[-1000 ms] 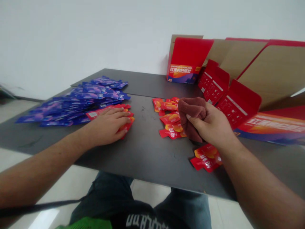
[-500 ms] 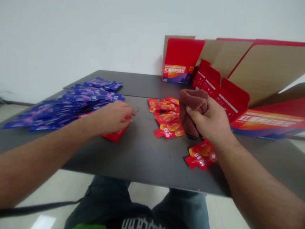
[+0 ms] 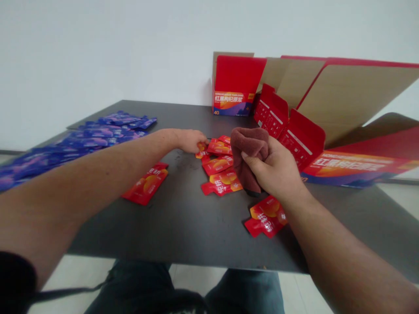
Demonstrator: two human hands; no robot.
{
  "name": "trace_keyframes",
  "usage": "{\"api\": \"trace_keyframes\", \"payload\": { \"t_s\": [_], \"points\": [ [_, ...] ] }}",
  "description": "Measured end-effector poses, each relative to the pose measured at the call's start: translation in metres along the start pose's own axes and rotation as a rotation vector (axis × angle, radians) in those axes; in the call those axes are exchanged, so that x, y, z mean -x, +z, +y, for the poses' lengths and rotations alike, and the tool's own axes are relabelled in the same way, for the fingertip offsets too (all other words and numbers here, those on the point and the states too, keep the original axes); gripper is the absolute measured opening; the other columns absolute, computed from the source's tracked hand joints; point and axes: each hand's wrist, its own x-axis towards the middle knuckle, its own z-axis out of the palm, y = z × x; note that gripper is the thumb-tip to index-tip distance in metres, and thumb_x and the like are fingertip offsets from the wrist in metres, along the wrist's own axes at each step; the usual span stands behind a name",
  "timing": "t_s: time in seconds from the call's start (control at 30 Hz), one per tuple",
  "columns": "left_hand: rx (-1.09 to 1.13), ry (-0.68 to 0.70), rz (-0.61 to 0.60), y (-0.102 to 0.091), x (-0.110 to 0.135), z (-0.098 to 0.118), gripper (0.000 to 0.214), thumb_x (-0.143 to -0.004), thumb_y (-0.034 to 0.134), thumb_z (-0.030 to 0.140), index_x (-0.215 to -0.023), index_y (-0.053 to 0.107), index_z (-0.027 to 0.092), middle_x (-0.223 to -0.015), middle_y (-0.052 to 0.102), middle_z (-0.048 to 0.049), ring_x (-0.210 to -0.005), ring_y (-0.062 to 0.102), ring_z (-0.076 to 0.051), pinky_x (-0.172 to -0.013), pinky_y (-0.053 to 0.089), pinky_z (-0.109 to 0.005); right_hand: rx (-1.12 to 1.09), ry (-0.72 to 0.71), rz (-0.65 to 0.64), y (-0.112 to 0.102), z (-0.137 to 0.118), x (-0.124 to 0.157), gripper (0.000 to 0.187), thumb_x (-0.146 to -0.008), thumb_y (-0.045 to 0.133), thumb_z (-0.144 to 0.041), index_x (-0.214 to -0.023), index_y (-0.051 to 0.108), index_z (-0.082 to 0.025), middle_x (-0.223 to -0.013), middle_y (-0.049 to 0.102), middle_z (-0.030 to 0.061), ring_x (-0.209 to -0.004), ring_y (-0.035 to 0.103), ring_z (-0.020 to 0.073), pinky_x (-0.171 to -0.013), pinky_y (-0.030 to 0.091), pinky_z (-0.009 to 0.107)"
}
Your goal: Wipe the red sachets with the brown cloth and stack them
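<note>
The fingers of your left hand [image 3: 193, 140] bend down onto the far-left sachet [image 3: 202, 150] of a red group; whether they pinch it or only touch it, you cannot tell from this angle. The fingers of your right hand [image 3: 279, 168] are clenched around a bunched brown cloth [image 3: 250, 152], the thumb pressed across its near side. The cloth is above the table [image 3: 183, 226], at the right edge of the red group.

That group of red sachets [image 3: 218, 165] lies between your hands, overlapping, with orange fruit printed on them; the nearest has its spout end pointing left. Closer to you, below the cloth and beside your right wrist, another red sachet [image 3: 268, 214] lies apart from the group. On the other side, just beyond your left forearm's lower edge, more red packets [image 3: 149, 185] lie on the table, partly hidden by that arm.

Farther left, a broad heap of blue sachets [image 3: 104, 133] spreads behind your left forearm, which covers part of it. To the right of your right hand is a large printed box [image 3: 366, 168], with tall brown-lined panels and red flaps [image 3: 304, 137] raised. Beyond, toward the back of the table, a smaller-looking box [image 3: 232, 102] stands upright near the white wall [image 3: 98, 52].
</note>
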Motion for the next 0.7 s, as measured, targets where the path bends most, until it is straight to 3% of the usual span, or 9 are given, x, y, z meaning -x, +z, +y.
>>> {"api": "trace_keyframes", "payload": {
  "t_s": [0.1, 0.2, 0.37, 0.53, 0.7],
  "points": [
    [0.011, 0.019, -0.047, -0.004, -0.001, -0.007, 0.066, -0.077, 0.075, 0.032, -0.143, 0.076, 0.027, -0.139, 0.078, -0.0098, -0.121, 0.072, -0.029, -0.106, 0.054, -0.035, -0.007, -0.013, -0.013, -0.001, -0.001, 0.0, 0.039, -0.093, 0.072, -0.034, -0.129, 0.075, -0.022, -0.121, 0.084, 0.0077, -0.109, 0.078, 0.0316, -0.092, 0.064, 0.045],
    [-0.014, -0.054, -0.092, -0.007, 0.005, -0.013, 0.073, -0.071, 0.084, 0.044, -0.143, 0.075, 0.032, -0.137, 0.075, -0.011, -0.12, 0.071, -0.032, -0.105, 0.054, -0.04, 0.002, -0.022, -0.023, -0.001, -0.001, 0.001, 0.038, -0.094, 0.071, -0.037, -0.129, 0.076, -0.023, -0.118, 0.084, 0.0069, -0.106, 0.078, 0.031, -0.09, 0.064, 0.045],
    [-0.014, -0.183, -0.11, -0.007, 0.022, -0.019, 0.071, -0.064, 0.089, 0.062, -0.123, 0.08, 0.024, -0.132, 0.074, -0.0179, -0.115, 0.073, -0.037, -0.094, 0.053, -0.041, 0.042, -0.046, -0.019, 0.0, -0.002, 0.003, 0.04, -0.096, 0.07, -0.038, -0.132, 0.076, -0.023, -0.117, 0.084, 0.0076, -0.102, 0.079, 0.0306, -0.089, 0.064, 0.045],
    [0.019, -0.195, -0.084, -0.011, 0.048, -0.014, 0.05, -0.079, 0.079, 0.056, -0.117, 0.078, 0.024, -0.102, 0.082, -0.0106, -0.096, 0.075, -0.032, -0.079, 0.05, -0.036, 0.05, -0.021, -0.026, 0.001, -0.001, 0.002, 0.04, -0.093, 0.071, -0.042, -0.128, 0.075, -0.022, -0.114, 0.085, 0.0086, -0.1, 0.078, 0.0316, -0.087, 0.064, 0.046],
    [0.08, -0.198, -0.062, -0.015, 0.077, 0.001, 0.033, -0.094, 0.059, 0.04, -0.112, 0.082, 0.024, -0.103, 0.084, -0.0084, -0.09, 0.074, -0.027, -0.081, 0.05, -0.034, 0.045, 0.006, -0.031, 0.001, 0.0, 0.001, 0.035, -0.092, 0.072, -0.042, -0.121, 0.076, -0.022, -0.108, 0.085, 0.0075, -0.095, 0.078, 0.0306, -0.085, 0.064, 0.045]
  ]
}}
